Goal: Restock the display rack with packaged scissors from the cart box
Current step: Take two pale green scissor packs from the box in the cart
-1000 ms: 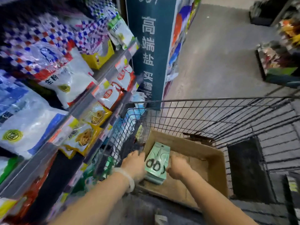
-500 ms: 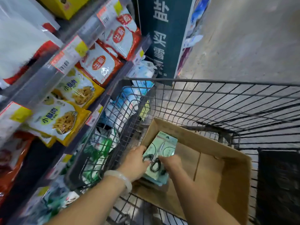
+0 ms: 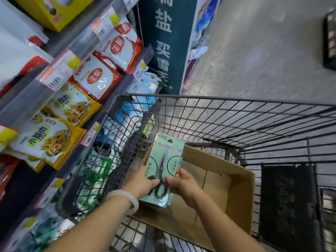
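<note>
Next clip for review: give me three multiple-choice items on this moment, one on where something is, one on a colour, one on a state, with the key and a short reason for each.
1. Where does the brown cardboard box sit?
A. on the floor
B. inside the dark wire shopping cart
C. on a shelf

2. What colour is the backing card of the stack of packaged scissors?
A. pale green
B. red
C. yellow

3. How is the stack held?
A. lying loose in the box
B. by one hand only
C. by the left hand and right hand together

Key: 1 B, the cart's wire sides surround the box. 2 A, the card around the black handles is pale green. 3 C, both hands grip the stack's lower end from either side.
</note>
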The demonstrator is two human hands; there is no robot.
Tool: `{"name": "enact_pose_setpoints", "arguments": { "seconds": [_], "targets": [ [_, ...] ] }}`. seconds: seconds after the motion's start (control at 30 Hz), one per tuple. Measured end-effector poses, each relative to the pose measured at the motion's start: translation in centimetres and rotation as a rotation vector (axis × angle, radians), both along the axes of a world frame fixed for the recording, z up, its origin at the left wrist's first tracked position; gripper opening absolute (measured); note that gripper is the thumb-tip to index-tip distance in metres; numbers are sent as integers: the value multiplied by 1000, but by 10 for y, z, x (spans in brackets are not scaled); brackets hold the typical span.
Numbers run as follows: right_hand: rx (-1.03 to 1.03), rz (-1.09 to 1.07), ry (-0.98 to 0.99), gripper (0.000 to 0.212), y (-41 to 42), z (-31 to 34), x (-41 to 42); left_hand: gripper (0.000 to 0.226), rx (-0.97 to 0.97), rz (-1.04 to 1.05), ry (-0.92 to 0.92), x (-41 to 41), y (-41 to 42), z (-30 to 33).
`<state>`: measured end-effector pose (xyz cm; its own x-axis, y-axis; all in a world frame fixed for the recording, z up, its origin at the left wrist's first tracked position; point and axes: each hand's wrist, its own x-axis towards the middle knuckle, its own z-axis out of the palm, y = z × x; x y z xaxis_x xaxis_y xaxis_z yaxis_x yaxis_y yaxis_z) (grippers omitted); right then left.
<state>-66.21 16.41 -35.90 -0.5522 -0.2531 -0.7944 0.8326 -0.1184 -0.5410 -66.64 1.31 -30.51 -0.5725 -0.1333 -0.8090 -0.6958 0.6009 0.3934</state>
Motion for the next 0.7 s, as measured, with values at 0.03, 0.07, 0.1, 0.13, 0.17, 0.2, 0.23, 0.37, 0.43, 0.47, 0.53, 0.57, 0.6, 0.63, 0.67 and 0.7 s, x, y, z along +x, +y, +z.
{"name": "enact_pose_setpoints", "arguments": {
  "seconds": [0.03,0.07,0.1,0.13,0.17,0.2,0.23,0.37,0.43,0.47,0.53,0.57,0.6,0.63,0.67,0.7],
  "targets": [
    [11,7,20,19,2,2,-2,33,38,63,-6,-1,1,3],
    [45,2,30,16,4,0,-4,33,68,121,-7,-2,1,5],
    [129,-2,31,17,6,-5,-4,36,75,155,-4,-2,-1,3],
    [265,13,30,21,9,-14,-4,40,66,185,2,-1,-3,4],
    [435,59,22,27,11,-25,-2,46,46,214,17,0,-6,5],
    [573,124,-4,37,12,-37,1,50,21,240,37,1,-10,4],
    [634,194,-51,50,11,-47,4,53,-1,256,38,2,-15,1],
    [598,349,-155,64,-12,-75,10,34,-54,309,6,7,-35,-9],
    [643,388,-153,56,-19,-80,7,29,-58,338,34,8,-39,-12],
    [646,382,-172,53,-20,-80,5,29,-56,349,44,8,-40,-12],
    [642,363,-203,46,-20,-76,-1,31,-53,345,53,9,-40,-11],
    [639,352,-205,39,-19,-73,-3,34,-48,342,60,10,-39,-8],
    [633,343,-211,32,-18,-71,-5,38,-49,339,65,11,-38,-6],
    [618,327,-211,26,-18,-71,-6,38,-40,347,77,12,-38,-4],
    [591,311,-219,21,-19,-70,-7,34,-33,368,94,13,-38,-1],
    [561,292,-229,18,-19,-70,-7,29,-21,389,111,16,-39,1]
  ]
}}
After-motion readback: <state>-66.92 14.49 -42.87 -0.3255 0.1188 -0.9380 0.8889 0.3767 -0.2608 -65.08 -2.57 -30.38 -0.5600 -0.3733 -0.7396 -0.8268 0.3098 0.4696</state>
